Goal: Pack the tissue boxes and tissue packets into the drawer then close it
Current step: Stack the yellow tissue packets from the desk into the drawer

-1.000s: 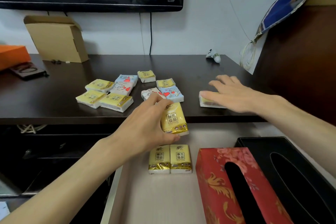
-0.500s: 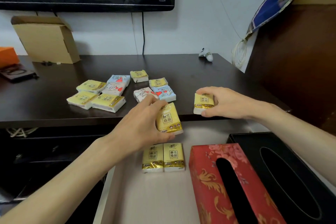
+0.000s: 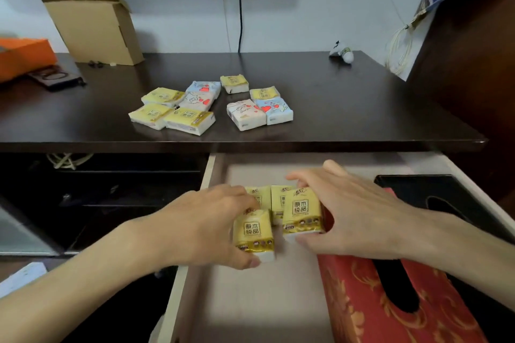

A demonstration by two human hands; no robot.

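Over the open drawer (image 3: pixel 250 315), our left hand (image 3: pixel 206 227) clasped one yellow tissue packet (image 3: pixel 254 231) and our right hand (image 3: pixel 359 214) another (image 3: pixel 303 210), near its back edge; nine packets (image 3: pixel 211 104) lay mid-table (image 3: pixel 362 108), tissue boxes (image 3: pixel 370 312) along the drawer's right side.

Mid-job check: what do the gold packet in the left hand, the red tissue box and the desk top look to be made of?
Gold packet in the left hand: thin glossy plastic film over soft tissue, judging by the sheen and rounded edges. Red tissue box: stiff, with a matte gold-patterned covering, perhaps fabric or printed paper; I cannot tell which. Desk top: dark smooth wood or laminate, faintly reflecting the packets.
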